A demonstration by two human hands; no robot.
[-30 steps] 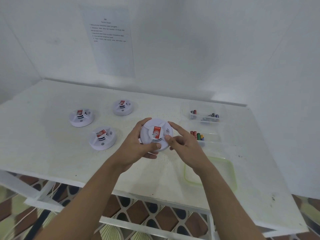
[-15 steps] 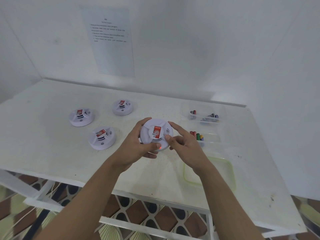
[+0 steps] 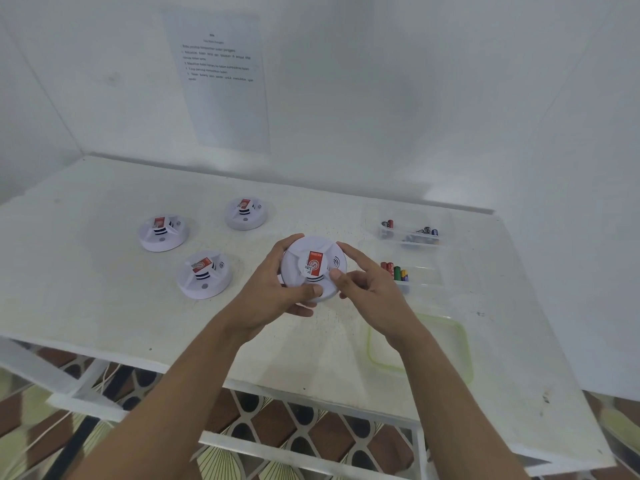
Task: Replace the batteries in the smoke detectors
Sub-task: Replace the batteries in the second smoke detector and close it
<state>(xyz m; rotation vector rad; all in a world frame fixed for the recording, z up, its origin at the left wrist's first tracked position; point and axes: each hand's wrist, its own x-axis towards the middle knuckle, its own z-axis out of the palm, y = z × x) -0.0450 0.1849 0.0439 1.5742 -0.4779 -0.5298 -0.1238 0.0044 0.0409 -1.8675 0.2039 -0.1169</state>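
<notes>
I hold a round white smoke detector with a red label just above the table. My left hand grips its left and lower rim, thumb on the front edge. My right hand touches its right side, thumb pressing near the label, index finger stretched along the rim. Three more white detectors lie on the table: one at far left, one nearer, one at the back. Two clear trays hold batteries: the far tray and the near tray.
A clear, green-rimmed container sits at the right front of the white table. A printed sheet hangs on the back wall. White walls close in behind and to the right. Patterned floor shows under the table's front edge.
Almost nothing moved. A small red light that showed at the detector's lower edge half a second ago is no longer visible. Both hands stay on the detector.
</notes>
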